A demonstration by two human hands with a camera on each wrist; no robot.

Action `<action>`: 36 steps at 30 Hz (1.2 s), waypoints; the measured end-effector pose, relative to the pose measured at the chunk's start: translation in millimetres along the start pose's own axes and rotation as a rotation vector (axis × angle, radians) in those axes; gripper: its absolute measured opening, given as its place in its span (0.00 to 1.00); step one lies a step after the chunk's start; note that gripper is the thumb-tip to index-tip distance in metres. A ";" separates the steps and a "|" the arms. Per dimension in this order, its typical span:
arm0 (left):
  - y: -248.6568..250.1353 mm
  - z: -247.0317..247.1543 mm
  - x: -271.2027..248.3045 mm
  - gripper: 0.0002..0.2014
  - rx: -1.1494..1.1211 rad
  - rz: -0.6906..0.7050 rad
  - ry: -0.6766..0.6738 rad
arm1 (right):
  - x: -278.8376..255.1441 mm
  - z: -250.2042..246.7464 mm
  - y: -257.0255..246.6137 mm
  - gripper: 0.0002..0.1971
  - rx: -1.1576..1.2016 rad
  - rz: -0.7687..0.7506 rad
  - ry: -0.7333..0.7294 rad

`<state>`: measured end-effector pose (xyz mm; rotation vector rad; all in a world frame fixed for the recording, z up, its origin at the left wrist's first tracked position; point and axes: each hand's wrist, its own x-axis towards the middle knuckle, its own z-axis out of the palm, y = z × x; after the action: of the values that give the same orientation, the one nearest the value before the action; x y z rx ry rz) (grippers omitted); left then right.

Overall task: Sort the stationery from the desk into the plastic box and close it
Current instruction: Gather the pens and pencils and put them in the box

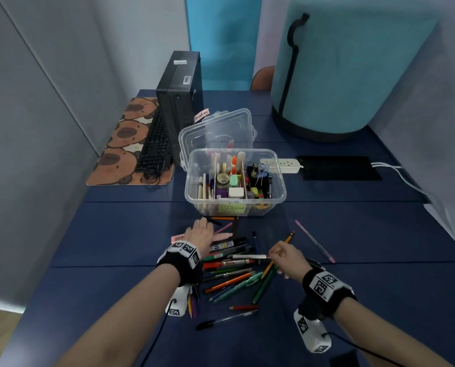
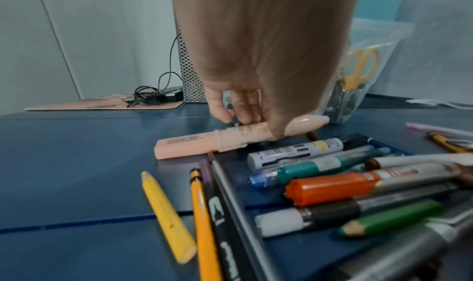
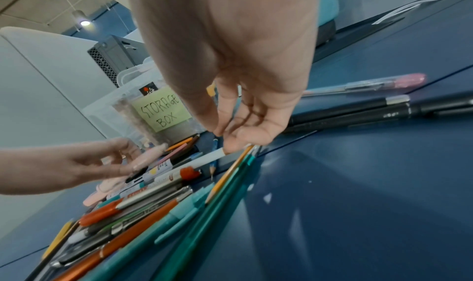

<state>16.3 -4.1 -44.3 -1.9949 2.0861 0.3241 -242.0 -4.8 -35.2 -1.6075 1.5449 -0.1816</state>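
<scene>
Two bare hands work a heap of pens (image 1: 234,271) on a blue desk (image 1: 115,234). The left hand (image 1: 201,234) curls around a peach highlighter (image 2: 204,143); the right hand (image 1: 287,256) pinches a yellow pencil (image 1: 287,238). Just beyond stands the clear plastic box (image 1: 235,181), lid (image 1: 215,131) up.

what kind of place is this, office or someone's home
Most likely an office workstation, though a home desk can't be ruled out. A dark blue desk is fenced in by grey partition panels, and a black desktop computer tower stands beside a keyboard.
</scene>
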 end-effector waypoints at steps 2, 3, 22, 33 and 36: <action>-7.0 -0.6 -3.5 0.22 0.000 0.014 0.072 | 2.0 3.0 -1.8 0.07 0.013 -0.012 -0.002; -10.6 0.0 -4.7 0.23 -0.035 0.015 0.100 | 2.6 4.2 -2.2 0.07 0.017 -0.014 -0.005; 11.6 0.3 11.0 0.21 -0.217 0.028 -0.193 | 14.3 12.1 1.3 0.06 -0.060 -0.011 0.024; -32.1 3.6 -28.0 0.13 -0.571 -0.164 -0.021 | 16.9 11.0 -1.3 0.12 -0.139 0.033 -0.022; -37.2 7.9 -34.4 0.13 -0.753 -0.225 -0.019 | 15.4 14.7 -9.9 0.07 -0.376 -0.019 -0.025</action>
<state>55.0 29.3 -40.6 -2.5615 1.8499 1.2194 -221.9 -12.7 -44.6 -1.9049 1.6126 0.1271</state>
